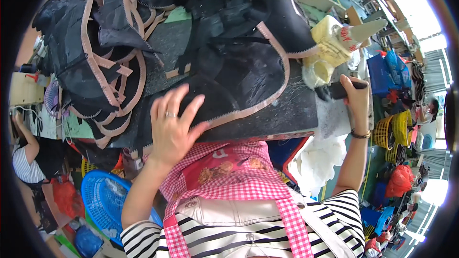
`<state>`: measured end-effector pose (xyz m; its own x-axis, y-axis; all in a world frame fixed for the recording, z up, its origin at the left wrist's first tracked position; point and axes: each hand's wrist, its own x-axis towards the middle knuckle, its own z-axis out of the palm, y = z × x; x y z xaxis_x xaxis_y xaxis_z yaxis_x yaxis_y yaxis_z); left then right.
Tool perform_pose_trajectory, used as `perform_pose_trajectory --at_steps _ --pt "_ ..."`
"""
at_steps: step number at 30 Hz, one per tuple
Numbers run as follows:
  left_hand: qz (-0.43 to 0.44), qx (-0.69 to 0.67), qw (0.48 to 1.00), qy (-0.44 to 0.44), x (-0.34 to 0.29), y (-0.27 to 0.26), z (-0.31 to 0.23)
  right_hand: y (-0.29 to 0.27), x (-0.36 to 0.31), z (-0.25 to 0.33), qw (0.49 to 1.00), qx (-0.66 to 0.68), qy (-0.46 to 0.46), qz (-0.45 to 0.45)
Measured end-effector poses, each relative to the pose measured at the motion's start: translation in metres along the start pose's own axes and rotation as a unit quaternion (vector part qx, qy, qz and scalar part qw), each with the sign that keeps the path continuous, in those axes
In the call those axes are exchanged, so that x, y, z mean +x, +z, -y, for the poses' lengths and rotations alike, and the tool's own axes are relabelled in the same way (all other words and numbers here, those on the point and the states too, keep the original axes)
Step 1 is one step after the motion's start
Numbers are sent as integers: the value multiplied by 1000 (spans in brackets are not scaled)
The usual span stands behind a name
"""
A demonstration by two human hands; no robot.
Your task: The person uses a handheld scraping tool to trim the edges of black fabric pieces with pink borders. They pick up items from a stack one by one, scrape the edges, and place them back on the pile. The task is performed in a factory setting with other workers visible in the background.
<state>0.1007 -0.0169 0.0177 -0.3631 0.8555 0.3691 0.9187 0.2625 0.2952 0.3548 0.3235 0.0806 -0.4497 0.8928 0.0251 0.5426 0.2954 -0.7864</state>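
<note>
A black, flat cut piece (248,76) with a pink zigzag-edged border lies on the dark worktable in front of me. My left hand (174,122), with a ring on one finger, is spread over the piece's near left part, holding nothing. My right hand (353,98) is closed around the dark handle of a brush (330,91) to the right of the piece. The brush's dark bristles point left, beside the open mouth of a yellowish, stained container (318,72).
Several similar black pieces (71,52) are heaped on the left, with more at the back. A pale cone-shaped bottle (363,33) lies by the container. A blue basket (103,205) stands low at left. Another person's arm (27,134) shows at far left.
</note>
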Motion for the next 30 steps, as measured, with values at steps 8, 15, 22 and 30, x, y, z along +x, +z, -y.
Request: perform_pose_trajectory --at_steps 8,15,22,30 --pt "23 83 996 -26 -47 15 7 161 3 110 857 -8 -335 391" --pt "-24 35 995 -89 -57 21 2 115 32 122 806 -189 -271 491" --pt "-82 23 987 -137 -101 -3 31 180 12 135 731 -102 -297 606" --pt "-151 22 976 -156 -131 6 41 277 -56 185 710 66 -427 556"
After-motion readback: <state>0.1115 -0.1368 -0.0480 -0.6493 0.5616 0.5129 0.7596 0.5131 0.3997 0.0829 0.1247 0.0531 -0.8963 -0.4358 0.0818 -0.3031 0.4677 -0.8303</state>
